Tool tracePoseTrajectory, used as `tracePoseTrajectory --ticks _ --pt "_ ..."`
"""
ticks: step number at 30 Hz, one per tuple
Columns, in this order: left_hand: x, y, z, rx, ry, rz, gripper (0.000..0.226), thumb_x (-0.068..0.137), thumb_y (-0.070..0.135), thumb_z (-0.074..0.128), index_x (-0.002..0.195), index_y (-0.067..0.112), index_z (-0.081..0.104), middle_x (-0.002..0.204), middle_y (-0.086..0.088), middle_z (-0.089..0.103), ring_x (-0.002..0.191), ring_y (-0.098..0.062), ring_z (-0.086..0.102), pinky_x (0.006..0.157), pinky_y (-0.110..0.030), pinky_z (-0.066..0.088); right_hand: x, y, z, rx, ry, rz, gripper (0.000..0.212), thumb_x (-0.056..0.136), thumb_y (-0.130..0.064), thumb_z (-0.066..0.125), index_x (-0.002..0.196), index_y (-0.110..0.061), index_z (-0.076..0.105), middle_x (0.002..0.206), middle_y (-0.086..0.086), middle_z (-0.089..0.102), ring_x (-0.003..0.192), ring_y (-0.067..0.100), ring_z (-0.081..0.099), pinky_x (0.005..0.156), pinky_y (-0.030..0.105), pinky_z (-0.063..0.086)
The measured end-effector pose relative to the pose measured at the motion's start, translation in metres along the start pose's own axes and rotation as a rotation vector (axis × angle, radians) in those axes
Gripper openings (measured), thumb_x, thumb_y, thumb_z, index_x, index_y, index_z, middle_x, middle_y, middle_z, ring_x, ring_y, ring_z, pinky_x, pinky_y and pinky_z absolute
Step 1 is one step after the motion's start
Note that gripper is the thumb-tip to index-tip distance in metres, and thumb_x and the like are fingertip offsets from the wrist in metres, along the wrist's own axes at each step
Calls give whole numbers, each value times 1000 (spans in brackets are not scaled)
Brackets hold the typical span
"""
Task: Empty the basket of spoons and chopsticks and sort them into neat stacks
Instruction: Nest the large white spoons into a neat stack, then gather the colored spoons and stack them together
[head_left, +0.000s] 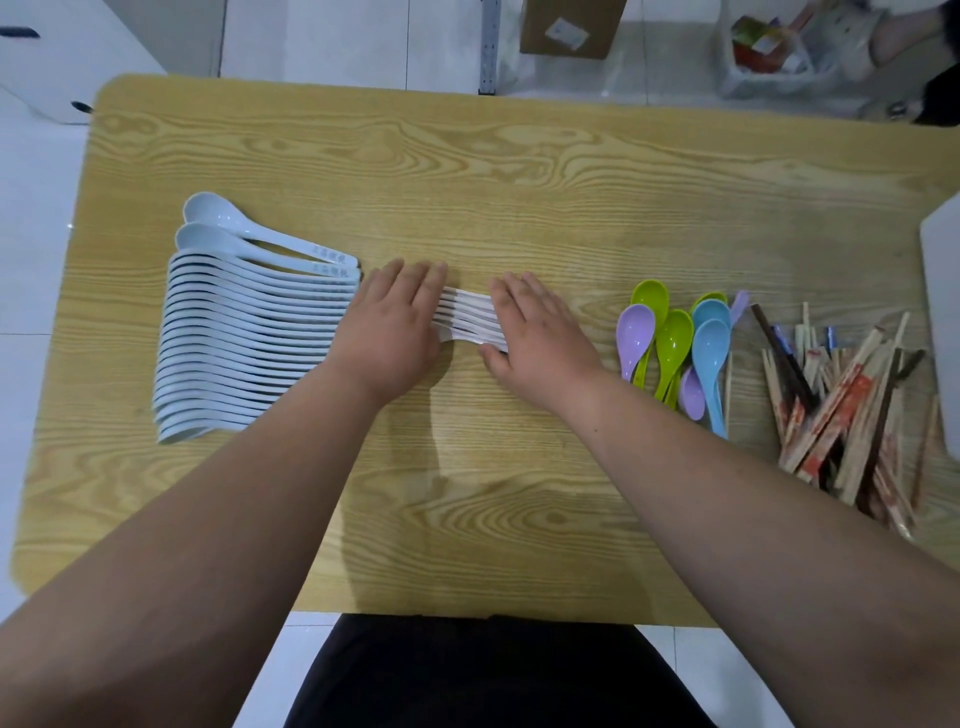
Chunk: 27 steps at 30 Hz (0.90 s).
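Note:
A long nested row of pale blue-white soup spoons (249, 332) lies on the left of the wooden table (467, 171). At the table's middle a small stack of white spoons (467, 319) lies on its side between my hands. My left hand (389, 327) presses flat against its left end, fingers straight. My right hand (540, 332) presses its right end, thumb under the stack's near edge. Coloured plastic spoons (675, 348) in green, purple and blue lie to the right. A loose pile of chopsticks (841, 405), some in paper sleeves, lies at far right.
A white basket's edge (943, 322) shows at the right border of the table. Behind the table on the tiled floor stand a cardboard box (571, 26) and a plastic bag of packets (763, 52). A white cabinet (78, 47) stands at far left.

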<state>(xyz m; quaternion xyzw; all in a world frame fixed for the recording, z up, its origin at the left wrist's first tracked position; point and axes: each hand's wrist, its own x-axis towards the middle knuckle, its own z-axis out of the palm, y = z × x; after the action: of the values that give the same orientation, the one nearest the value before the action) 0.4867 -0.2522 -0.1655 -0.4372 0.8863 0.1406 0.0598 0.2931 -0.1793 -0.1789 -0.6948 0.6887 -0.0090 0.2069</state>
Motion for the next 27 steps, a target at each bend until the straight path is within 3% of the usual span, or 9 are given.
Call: tracePoseTrajectory --ticks 2,5,10,12,15,18,22,27 --pt "-4 4 -4 19 -9 -29 71 90 33 45 155 6 31 155 -18 39 144 -44 31 117 -58 26 -4 1 -8 10 -28 19 76 99 -44 51 161 -15 17 168 12 12 155 29 8 125 43 12" --pt "-13 14 -9 32 27 -47 69 87 28 51 150 5 40 147 -20 49 136 -46 41 113 -59 33 -17 3 -21 -17 -61 15 73 97 -38 53 160 -17 22 168 11 11 154 29 12 122 40 14" --pt "-43 47 -19 46 61 -56 57 83 30 46 132 6 60 112 -17 65 102 -42 60 89 -51 51 -57 8 -39 -5 -66 -18 57 93 -31 55 146 -12 46 150 14 46 138 33 41 112 43 35" --pt "-62 66 -22 48 20 -72 53 82 32 48 128 9 62 107 -14 66 96 -40 63 81 -47 53 -79 8 -47 -9 -91 -21 45 95 -30 52 136 -12 53 132 13 58 122 35 54 99 44 46" --pt "-95 98 -22 29 -35 -91 44 81 31 58 121 15 66 106 -9 68 93 -36 66 74 -42 54 -117 8 -54 -24 -185 -49 37 98 -33 46 128 -15 57 122 10 62 113 34 59 89 42 50" --pt "-124 129 -20 0 -113 -113 46 83 37 44 117 19 68 106 -5 67 96 -32 64 75 -40 54 -155 13 -56 -35 -238 -87 37 98 -37 45 126 -17 57 118 8 61 111 32 59 85 41 52" --pt "-147 161 -18 -19 -170 -123 42 91 36 53 130 21 60 116 -3 64 107 -29 61 86 -41 52 -191 23 -61 -114 -358 -93 39 99 -42 43 127 -18 56 121 6 60 111 31 58 84 41 52" --pt "-149 179 -29 6 -202 -61 45 95 39 48 137 25 52 126 0 58 116 -25 55 92 -39 48 -216 31 -70 -127 -374 -40 40 97 -44 44 127 -19 56 126 4 61 113 30 59 84 43 53"
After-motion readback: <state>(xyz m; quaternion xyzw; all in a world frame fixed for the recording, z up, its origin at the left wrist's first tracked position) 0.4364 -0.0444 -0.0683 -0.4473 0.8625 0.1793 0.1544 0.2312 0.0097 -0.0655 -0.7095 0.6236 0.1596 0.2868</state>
